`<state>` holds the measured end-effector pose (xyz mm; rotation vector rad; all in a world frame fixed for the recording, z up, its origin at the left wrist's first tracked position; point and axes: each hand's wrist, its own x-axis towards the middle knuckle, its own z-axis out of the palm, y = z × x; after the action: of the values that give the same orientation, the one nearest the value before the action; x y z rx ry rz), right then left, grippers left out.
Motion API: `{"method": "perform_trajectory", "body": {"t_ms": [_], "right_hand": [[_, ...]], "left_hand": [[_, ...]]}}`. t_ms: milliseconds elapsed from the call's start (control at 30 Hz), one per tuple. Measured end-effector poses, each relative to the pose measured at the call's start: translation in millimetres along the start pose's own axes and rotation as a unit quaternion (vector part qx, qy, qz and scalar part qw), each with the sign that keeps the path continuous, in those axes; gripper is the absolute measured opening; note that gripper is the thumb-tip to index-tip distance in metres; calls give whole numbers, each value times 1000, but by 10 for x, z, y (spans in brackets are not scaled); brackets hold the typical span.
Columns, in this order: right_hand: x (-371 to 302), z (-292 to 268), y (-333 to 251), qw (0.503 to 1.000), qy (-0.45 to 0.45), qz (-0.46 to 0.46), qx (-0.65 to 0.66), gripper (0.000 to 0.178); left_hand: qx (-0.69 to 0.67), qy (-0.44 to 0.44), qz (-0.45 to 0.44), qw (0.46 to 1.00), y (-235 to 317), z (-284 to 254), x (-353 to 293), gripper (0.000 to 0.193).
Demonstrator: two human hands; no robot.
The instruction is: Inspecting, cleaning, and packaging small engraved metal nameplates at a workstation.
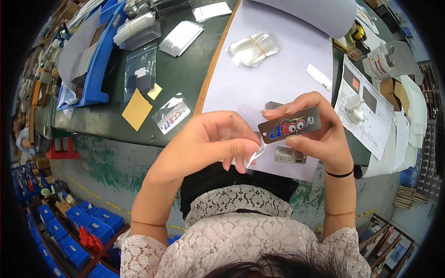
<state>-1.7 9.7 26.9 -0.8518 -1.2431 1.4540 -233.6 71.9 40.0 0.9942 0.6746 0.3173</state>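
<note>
My right hand (331, 136) pinches a dark metal card (282, 133) between thumb and fingers. The card has a colourful cartoon-style logo and a small hole at its left end. Beside it, my left hand (208, 139) is closed on a clear plastic sleeve (254, 159), partly hidden by the fingers. Under my hands lies white paper (218, 95), with a silvery printed metal card (290, 155) below the held one. Another grey card (272, 105) shows partly behind my right fingers. A banded bundle of clear sleeves (254, 48) rests farther up the paper.
Left on the green table are a sleeved logo card (174, 116), yellow paper (136, 110), a stack of plain cards (181, 38) and a blue bin (97, 69). A white strip (319, 77), printed sheets (366, 111) and a white bottle (378, 64) are on the right.
</note>
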Motion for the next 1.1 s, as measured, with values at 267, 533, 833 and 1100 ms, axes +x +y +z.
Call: {"method": "perform_trajectory", "body": {"t_ms": [267, 533, 833, 1100], "right_hand": [[-57, 57, 29, 999, -15, 20, 37, 41], [-174, 73, 16, 997, 83, -5, -9, 41], [-236, 279, 63, 1000, 21, 8, 8, 41], [-171, 69, -127, 991, 33, -119, -50, 44]], "left_hand": [[-10, 4, 30, 999, -180, -7, 13, 8], [29, 88, 85, 992, -290, 47, -49, 10], [-105, 183, 211, 955, -186, 45, -112, 13], [41, 122, 157, 979, -69, 60, -161, 23]]}}
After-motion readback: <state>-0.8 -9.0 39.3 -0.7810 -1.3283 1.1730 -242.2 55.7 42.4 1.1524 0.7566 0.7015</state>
